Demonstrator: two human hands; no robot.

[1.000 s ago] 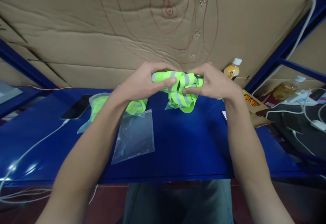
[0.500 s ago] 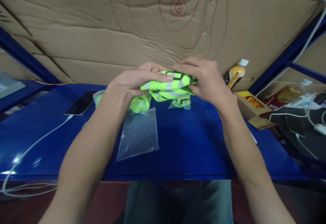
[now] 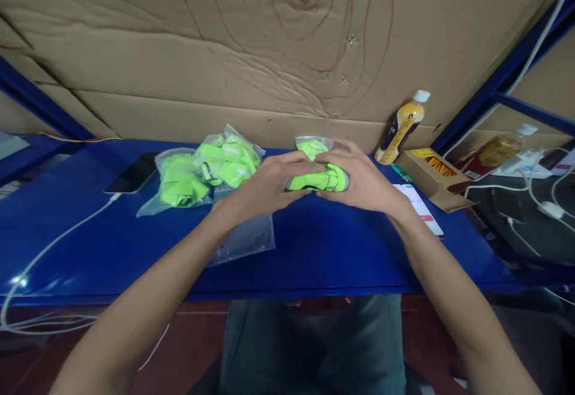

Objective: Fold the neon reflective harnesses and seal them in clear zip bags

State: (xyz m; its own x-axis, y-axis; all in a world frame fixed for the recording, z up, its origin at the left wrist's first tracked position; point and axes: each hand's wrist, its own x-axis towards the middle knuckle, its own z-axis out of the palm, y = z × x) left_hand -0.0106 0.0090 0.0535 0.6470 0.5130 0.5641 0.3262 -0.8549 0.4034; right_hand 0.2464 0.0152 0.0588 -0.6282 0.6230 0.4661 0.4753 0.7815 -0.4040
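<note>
Between my two hands is a folded neon-yellow reflective vest (image 3: 317,180), bundled small, with grey and dark trim showing. My left hand (image 3: 274,182) grips its left end, and my right hand (image 3: 354,173) wraps round the right end; the fingers partly cover it. Behind my hands lies a clear bag with neon fabric (image 3: 311,146). Left of my left hand sit two more clear bags of neon fabric, one bag (image 3: 182,182) in front of the other bag (image 3: 231,158). A flat clear zip bag (image 3: 249,240) lies under my left wrist.
A dark phone (image 3: 131,173) on a white cable lies at the left. To the right are a lit phone (image 3: 420,209), an opened cardboard box (image 3: 433,176) and a yellow drink bottle (image 3: 403,128). A cardboard wall (image 3: 215,77) closes off the back of the blue table (image 3: 341,257).
The loosely folded vest is now a tighter, smaller bundle, and my hands have come closer together round it. The view has shifted, showing the bags at left and the lit phone more fully.
</note>
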